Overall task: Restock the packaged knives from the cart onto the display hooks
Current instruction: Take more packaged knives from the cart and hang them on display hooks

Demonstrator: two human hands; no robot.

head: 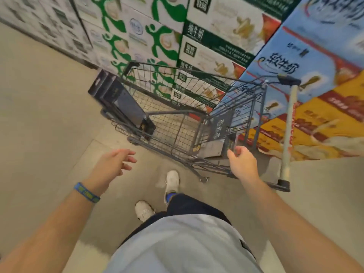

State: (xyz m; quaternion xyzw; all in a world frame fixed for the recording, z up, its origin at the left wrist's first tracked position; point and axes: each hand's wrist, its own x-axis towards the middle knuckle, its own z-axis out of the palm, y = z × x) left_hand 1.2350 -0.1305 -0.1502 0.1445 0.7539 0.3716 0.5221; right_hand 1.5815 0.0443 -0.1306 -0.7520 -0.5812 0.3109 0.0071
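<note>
Left hand (116, 164), right hand (243, 162) outstretched forward.

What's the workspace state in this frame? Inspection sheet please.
Surface: beige tiled shop floor; no display hooks in view.
Job's things: dark flat packaged boxes propped at the left side of the grey wire shopping cart, sticking up past its rim; contents not readable.
Clutter: flat grey package at the cart's rear, by the right hand.
Grips: left hand open in the air, holding nothing; right hand has its fingers curled at the cart's rear edge, hold unclear.
Cables: nothing seen.
Surroundings: stacked printed milk cartons behind and to the right of the cart; image blurred.
</note>
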